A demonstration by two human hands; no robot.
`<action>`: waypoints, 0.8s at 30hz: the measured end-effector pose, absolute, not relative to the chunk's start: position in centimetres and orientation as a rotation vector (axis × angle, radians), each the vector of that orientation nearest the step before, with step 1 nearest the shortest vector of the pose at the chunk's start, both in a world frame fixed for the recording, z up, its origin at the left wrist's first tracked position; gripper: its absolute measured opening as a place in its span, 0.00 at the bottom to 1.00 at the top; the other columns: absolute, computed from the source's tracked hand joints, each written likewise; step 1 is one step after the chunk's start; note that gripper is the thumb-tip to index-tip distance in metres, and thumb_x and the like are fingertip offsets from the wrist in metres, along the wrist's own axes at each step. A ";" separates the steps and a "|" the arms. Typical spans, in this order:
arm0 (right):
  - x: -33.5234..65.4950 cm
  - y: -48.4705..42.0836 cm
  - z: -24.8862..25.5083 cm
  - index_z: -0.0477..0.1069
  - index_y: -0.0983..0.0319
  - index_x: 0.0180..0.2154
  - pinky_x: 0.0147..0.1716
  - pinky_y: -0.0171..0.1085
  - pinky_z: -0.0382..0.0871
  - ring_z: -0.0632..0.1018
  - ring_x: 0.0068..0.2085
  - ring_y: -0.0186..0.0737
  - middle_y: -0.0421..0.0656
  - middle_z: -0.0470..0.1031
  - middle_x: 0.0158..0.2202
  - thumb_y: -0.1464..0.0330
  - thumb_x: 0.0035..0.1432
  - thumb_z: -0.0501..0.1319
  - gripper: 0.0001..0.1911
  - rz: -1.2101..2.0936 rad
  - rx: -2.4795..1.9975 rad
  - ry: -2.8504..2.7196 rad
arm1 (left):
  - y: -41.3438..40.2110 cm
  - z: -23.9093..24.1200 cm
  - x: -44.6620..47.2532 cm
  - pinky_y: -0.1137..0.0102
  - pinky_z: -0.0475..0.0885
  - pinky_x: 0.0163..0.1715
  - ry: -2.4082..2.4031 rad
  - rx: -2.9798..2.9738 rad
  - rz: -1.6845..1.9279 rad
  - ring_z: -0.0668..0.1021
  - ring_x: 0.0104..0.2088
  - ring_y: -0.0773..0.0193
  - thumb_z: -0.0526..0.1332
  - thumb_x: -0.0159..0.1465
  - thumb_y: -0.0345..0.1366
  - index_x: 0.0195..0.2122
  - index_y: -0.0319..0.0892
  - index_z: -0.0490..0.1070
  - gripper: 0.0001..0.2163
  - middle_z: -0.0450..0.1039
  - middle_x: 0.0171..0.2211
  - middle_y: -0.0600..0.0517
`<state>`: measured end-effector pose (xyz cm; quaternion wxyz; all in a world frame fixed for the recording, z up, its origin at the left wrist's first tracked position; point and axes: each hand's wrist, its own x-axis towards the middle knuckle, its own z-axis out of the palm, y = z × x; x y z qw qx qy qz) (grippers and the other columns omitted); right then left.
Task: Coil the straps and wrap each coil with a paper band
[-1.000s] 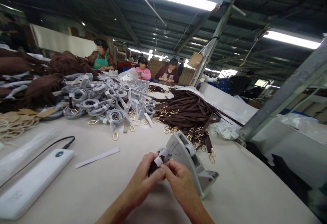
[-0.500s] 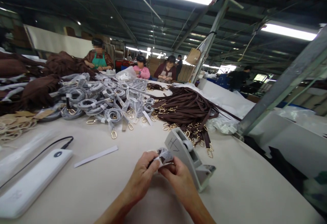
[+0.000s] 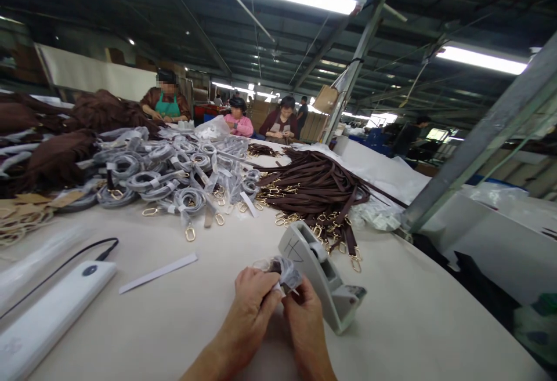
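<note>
Bundle (image 3: 292,275) — one, in two hands (image 3: 256,303)

Pale table (image 3: 418,311) | tape dispenser (image 3: 329,288) | paper strip (image 3: 159,273) | white cabled device (image 3: 56,317) | brown straps (image 3: 315,181) | plastic-wrapped coils (image 3: 165,166)

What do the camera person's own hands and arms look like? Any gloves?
No gloves: the left hand and right hand are bare. The forearms are bare too, with no sleeves in view. I see no watch, bracelet or ring, though the hands are partly hidden.
</note>
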<state>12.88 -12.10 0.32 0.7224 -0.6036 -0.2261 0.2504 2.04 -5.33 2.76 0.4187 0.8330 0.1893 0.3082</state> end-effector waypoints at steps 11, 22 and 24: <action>11.4 -13.8 -0.7 0.80 0.57 0.36 0.20 0.27 0.62 0.68 0.23 0.30 0.35 0.74 0.23 0.63 0.41 0.74 0.16 0.943 -0.930 -0.325 | -5.1 2.6 1.8 0.52 0.56 0.57 0.458 2.104 0.749 0.70 0.43 0.55 0.54 0.64 0.31 0.41 0.47 0.72 0.08 0.73 0.37 0.50; 11.0 -13.5 0.6 0.81 0.59 0.38 0.38 0.40 0.75 0.81 0.34 0.44 0.44 0.83 0.35 0.63 0.43 0.76 0.17 1.008 -0.867 -0.307 | -5.3 0.7 2.2 0.51 0.51 0.61 0.410 1.945 0.811 0.72 0.50 0.53 0.56 0.63 0.32 0.57 0.49 0.60 0.20 0.70 0.52 0.47; 11.6 -13.6 0.0 0.81 0.59 0.37 0.42 0.42 0.75 0.81 0.36 0.45 0.44 0.83 0.35 0.64 0.43 0.76 0.16 1.007 -0.858 -0.329 | -5.4 1.1 2.1 0.54 0.57 0.58 0.416 1.927 0.773 0.72 0.48 0.53 0.57 0.63 0.33 0.53 0.47 0.62 0.17 0.71 0.47 0.48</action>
